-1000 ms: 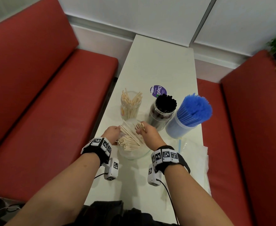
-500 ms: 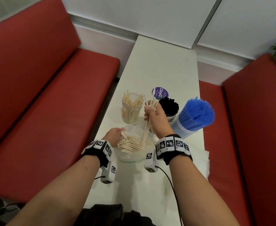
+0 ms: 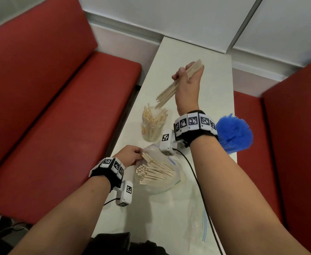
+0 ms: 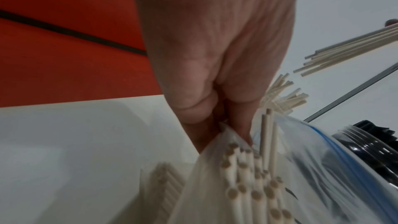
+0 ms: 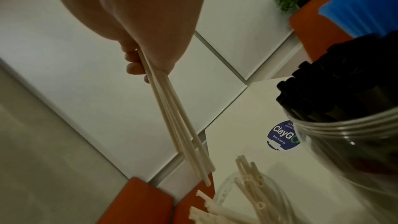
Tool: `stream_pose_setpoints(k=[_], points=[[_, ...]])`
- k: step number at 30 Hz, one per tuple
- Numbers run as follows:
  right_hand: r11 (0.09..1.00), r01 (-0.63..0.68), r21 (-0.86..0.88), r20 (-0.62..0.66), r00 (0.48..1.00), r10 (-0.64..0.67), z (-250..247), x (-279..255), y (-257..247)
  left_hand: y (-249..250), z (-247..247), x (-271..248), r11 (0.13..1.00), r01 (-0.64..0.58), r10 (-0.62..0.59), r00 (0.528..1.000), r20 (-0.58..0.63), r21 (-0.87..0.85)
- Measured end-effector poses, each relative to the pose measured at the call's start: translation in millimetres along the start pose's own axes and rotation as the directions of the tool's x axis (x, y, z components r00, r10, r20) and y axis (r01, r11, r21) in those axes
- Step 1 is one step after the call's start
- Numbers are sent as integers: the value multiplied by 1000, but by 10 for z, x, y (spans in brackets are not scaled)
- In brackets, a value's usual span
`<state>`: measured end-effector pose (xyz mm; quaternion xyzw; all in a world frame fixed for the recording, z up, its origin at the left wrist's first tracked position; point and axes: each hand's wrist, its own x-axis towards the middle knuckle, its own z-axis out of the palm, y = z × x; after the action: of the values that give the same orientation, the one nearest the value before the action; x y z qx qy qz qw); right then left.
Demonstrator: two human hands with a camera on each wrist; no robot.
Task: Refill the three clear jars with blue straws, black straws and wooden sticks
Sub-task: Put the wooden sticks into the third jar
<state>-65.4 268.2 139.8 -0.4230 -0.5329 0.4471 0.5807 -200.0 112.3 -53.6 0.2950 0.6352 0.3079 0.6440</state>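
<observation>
A jar of black straws (image 5: pixel 344 91) and a bunch of blue straws (image 3: pixel 232 133) stand at the right of the white surface (image 3: pixel 193 50), partly hidden in the head view by the right forearm. A round sticker (image 5: pixel 282 135) lies on the surface near the black straws. Red benches (image 3: pixel 49 107) run along both sides, with pale wall panels behind. The right hand (image 3: pixel 187 80) is raised above the surface, fingers curled round a bundle of wooden sticks (image 3: pixel 173 89) that slants down toward the clear jar (image 3: pixel 152 126) of sticks beneath it. The left hand (image 3: pixel 130 155) pinches the mouth of a clear plastic bag (image 3: pixel 162 183) holding more sticks, lying just in front of that jar
</observation>
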Motion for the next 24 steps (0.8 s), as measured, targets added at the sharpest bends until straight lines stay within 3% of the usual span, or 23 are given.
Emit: stream_pose_setpoints(k=[4, 9, 13, 15, 17, 20, 22, 24], points=[[990, 8, -140, 81, 997, 4, 140, 10, 305, 17, -41, 56, 999, 13, -13, 1000, 16, 39], [968, -76, -238, 152, 982, 115, 197, -107, 760, 53, -82, 102, 990, 18, -12, 999, -43, 139], [920, -204, -336, 208, 936, 284, 146, -184, 974, 33, -98, 90, 999, 7, -3, 998, -70, 51], [900, -200, -387, 249, 917, 310, 110, -197, 982, 21, -106, 74, 1000, 11, -9, 998, -54, 29], [924, -115, -366, 258, 941, 219, 95, -198, 936, 30, -105, 65, 999, 20, -17, 998, -57, 35], [915, 112, -388, 246, 969, -14, 124, -187, 838, 49, -95, 58, 999, 30, -27, 997, -75, 37], [819, 267, -508, 359, 930, -81, 161, -194, 846, 47, -91, 54, 999, 33, -31, 997, -67, 31], [632, 384, -673, 527, 849, 45, 174, -255, 925, 58, -68, 13, 1000, 25, -25, 999, -44, -5]])
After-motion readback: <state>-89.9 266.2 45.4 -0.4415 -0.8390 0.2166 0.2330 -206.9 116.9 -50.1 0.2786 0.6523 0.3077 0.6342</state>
